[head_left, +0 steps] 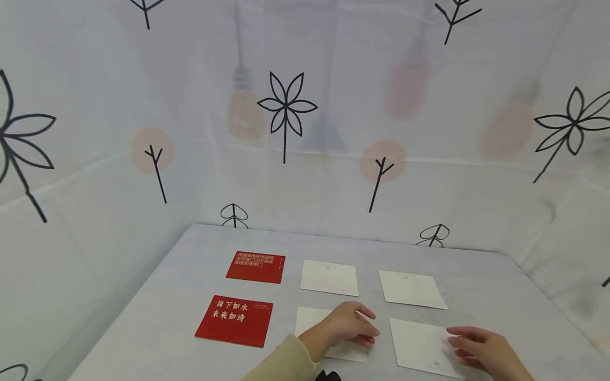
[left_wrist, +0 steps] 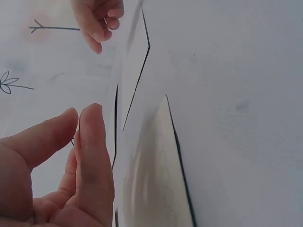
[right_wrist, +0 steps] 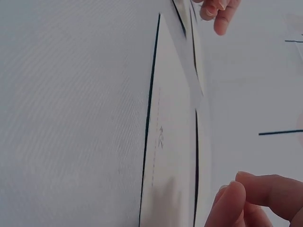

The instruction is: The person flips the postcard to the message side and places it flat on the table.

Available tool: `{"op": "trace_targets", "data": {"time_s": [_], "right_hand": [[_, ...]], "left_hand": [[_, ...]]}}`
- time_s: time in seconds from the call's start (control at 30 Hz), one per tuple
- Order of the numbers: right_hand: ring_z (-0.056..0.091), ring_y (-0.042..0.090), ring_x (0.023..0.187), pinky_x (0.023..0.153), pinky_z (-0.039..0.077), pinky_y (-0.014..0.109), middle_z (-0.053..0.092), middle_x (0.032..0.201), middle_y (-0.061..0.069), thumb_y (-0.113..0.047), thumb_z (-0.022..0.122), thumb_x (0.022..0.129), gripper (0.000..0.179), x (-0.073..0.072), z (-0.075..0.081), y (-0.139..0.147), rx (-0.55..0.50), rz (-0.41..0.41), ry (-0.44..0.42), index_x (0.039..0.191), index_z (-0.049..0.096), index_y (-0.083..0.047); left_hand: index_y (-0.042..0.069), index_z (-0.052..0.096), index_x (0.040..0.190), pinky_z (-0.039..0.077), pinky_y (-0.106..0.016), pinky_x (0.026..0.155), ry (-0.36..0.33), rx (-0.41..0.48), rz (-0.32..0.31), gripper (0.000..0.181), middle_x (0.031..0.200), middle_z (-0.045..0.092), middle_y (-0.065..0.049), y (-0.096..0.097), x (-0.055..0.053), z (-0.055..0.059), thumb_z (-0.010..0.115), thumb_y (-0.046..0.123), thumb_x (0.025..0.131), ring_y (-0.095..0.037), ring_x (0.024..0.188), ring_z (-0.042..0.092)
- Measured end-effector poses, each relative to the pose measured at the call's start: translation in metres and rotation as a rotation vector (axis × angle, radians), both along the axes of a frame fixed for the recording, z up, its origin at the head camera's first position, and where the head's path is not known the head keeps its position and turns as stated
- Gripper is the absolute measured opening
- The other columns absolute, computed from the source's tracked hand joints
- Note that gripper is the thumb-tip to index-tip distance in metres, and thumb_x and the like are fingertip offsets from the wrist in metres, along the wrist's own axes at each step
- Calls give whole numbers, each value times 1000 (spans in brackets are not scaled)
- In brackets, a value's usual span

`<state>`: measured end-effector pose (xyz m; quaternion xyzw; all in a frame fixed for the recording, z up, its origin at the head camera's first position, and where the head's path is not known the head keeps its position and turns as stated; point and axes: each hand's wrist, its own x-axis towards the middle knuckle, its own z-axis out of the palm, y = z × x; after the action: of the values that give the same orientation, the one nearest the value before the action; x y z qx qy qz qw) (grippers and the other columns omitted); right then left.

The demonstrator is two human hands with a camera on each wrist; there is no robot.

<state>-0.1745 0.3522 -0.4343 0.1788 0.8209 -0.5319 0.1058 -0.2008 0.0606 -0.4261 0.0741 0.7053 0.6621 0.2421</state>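
Thin white rectangular card, front middle (head_left: 347,351): here it is, flat on the table in the near row, partly hidden beneath a hand.
Thin white rectangular card, front right (head_left: 419,343): flat just beside it, a small dark mark near its lower edge, a soft shadow falling across its face.
Left hand (head_left: 350,325): poised over the front middle card, fingers loosely bent; thumb and forefinger come close, tips near each other, and the grip has nothing in it.
Right hand (head_left: 481,349): in from the right side, overlapping the right part of the front right card; thumb and forefinger tips meet or nearly so, I cannot tell which, and this grip is bare too.
Far white cards: two, one behind each near one, the middle card (head_left: 330,278) and the right card (head_left: 412,289), both lying flat.
Front red rectangular card (head_left: 233,332): left of the white pair, two lines of white characters on top.
Back red rectangular card (head_left: 256,271): directly behind, rows of small printed squares.
Table (head_left: 157,328): pale and smooth-looking, carrying all six.
Beige sleeve (head_left: 283,361): reaching up to the left wrist.
White fabric backdrop (head_left: 200,95): all around, black line flowers and twigs, some over pale orange discs.
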Motion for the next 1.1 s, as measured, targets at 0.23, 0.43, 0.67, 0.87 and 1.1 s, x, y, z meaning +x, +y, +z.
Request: {"op": "trace_targets", "data": {"time_s": [0.23,0.43,0.67,0.87,1.1], "right_hand": [[60,21,75,67,54,33,63,87,4,-16,71,81,39,1,4,-21,-45,11,83,110,61,10],[59,20,76,69,54,32,62,91,4,-11,67,84,39,0,7,-37,-82,53,136,115,58,11],[60,21,76,68,55,32,63,92,5,-9,67,83,38,-2,8,-60,-120,58,159,114,58,11],[58,21,76,67,54,32,64,88,6,-12,69,83,39,-7,8,-78,-128,41,152,114,58,10],[58,21,74,65,54,33,64,87,7,-12,69,84,37,-12,8,-98,-113,38,152,112,60,9]], "left_hand": [[-2,59,101,56,-32,60,9,14,21,25,76,63,-9,-18,-3,-1,68,-8,79,-16,61,63],[-2,58,102,56,-33,60,15,18,40,26,77,63,-9,-34,-5,-4,68,-8,79,-16,61,63],[-2,57,104,56,-33,59,26,-16,56,27,78,62,-8,-50,-6,-5,68,-4,80,-16,62,64],[-1,57,103,56,-32,59,28,-47,79,26,78,62,-9,-62,-6,-10,69,-3,80,-17,62,64],[1,58,105,56,-30,60,21,-83,90,26,79,63,-9,-75,-5,-10,69,1,81,-16,64,64]]}}
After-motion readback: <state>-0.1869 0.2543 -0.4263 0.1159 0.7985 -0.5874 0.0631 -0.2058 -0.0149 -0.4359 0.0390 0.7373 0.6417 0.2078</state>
